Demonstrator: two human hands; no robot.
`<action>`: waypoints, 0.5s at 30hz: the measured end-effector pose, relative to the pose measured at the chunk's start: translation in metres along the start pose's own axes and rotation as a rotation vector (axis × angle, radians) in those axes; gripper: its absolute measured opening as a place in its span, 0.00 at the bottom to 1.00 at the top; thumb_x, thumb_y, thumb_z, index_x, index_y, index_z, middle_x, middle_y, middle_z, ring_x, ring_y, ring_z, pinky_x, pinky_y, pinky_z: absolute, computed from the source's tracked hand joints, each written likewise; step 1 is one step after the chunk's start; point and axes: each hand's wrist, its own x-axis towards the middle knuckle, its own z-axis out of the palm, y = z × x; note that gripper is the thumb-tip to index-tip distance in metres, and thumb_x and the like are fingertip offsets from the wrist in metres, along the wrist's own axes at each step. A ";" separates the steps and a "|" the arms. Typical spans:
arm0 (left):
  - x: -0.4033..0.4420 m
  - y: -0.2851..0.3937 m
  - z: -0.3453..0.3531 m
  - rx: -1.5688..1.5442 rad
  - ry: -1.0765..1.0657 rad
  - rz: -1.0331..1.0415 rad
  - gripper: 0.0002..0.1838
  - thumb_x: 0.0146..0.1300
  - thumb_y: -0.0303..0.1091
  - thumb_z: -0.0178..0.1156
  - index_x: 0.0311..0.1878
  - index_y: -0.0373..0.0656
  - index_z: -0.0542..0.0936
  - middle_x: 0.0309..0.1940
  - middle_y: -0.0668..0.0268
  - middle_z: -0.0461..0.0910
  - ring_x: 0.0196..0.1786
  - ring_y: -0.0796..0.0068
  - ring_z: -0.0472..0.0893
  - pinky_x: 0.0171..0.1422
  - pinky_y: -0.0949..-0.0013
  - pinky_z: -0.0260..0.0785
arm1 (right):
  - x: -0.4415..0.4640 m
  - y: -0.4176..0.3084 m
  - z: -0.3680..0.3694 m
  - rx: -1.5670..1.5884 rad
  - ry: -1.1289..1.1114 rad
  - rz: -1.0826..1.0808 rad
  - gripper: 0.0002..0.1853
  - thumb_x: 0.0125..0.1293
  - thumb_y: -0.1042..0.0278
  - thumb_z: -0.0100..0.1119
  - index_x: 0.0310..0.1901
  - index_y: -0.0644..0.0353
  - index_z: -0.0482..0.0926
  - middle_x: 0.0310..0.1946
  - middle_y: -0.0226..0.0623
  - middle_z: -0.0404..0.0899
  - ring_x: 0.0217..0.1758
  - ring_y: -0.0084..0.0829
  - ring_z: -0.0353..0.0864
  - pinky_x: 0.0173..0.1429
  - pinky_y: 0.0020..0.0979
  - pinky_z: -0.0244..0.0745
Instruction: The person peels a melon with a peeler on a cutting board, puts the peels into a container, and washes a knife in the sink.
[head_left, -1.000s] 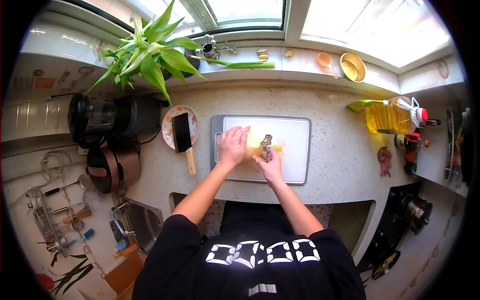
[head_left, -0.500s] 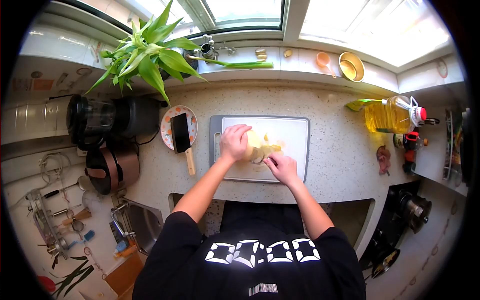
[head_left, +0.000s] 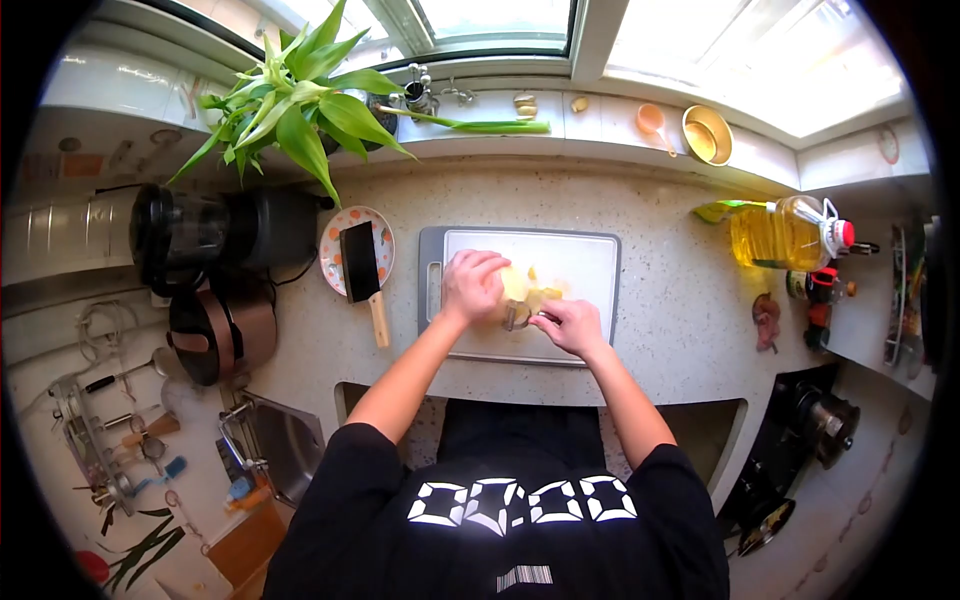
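My left hand (head_left: 473, 286) is closed round a pale, peeled potato (head_left: 514, 284) above the cutting board (head_left: 575, 262). My right hand (head_left: 570, 326) grips a metal peeler (head_left: 517, 317), its head at the potato's lower right side. Loose yellowish peelings (head_left: 545, 296) lie on the white board between and beyond my hands. Part of the potato is covered by my left fingers, and the peeler's handle is mostly hidden in my right hand.
Left of the board, a cleaver (head_left: 361, 265) rests across a patterned plate (head_left: 384, 232). An oil bottle (head_left: 785, 234) and a piece of meat (head_left: 766, 320) are on the right. A potted plant (head_left: 295, 105) and scallion (head_left: 485, 126) sit along the sill; a sink (head_left: 288, 445) is lower left.
Both hands stay over the board with the potato and peeler. My right hand and the peeler have shifted slightly; more of the potato's pale top shows beside my left fingers.
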 end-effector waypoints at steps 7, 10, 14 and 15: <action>-0.008 -0.007 -0.004 -0.045 -0.001 -0.001 0.15 0.55 0.33 0.61 0.44 0.50 0.91 0.48 0.64 0.88 0.52 0.56 0.82 0.63 0.55 0.75 | -0.032 0.062 -0.015 -0.099 -0.099 0.203 0.20 0.69 0.40 0.66 0.31 0.48 0.87 0.24 0.37 0.84 0.30 0.45 0.86 0.33 0.43 0.77; -0.007 -0.002 -0.003 -0.031 -0.020 -0.025 0.15 0.56 0.32 0.61 0.45 0.49 0.91 0.48 0.64 0.88 0.53 0.56 0.82 0.63 0.55 0.75 | -0.011 0.017 -0.022 0.047 -0.123 0.128 0.20 0.68 0.41 0.67 0.30 0.49 0.85 0.23 0.36 0.82 0.29 0.45 0.84 0.32 0.44 0.76; -0.008 -0.003 -0.002 -0.030 -0.004 -0.007 0.15 0.57 0.32 0.61 0.45 0.50 0.91 0.48 0.65 0.88 0.53 0.56 0.82 0.63 0.55 0.75 | 0.009 -0.008 -0.010 0.066 -0.095 0.052 0.18 0.66 0.44 0.70 0.29 0.51 0.86 0.21 0.36 0.82 0.26 0.44 0.83 0.31 0.41 0.76; -0.007 -0.003 -0.003 -0.035 -0.010 -0.010 0.15 0.57 0.32 0.61 0.46 0.50 0.91 0.48 0.65 0.88 0.53 0.56 0.82 0.63 0.55 0.76 | 0.011 -0.008 -0.008 0.064 -0.093 0.050 0.19 0.66 0.44 0.70 0.29 0.51 0.85 0.21 0.36 0.81 0.26 0.44 0.83 0.31 0.41 0.76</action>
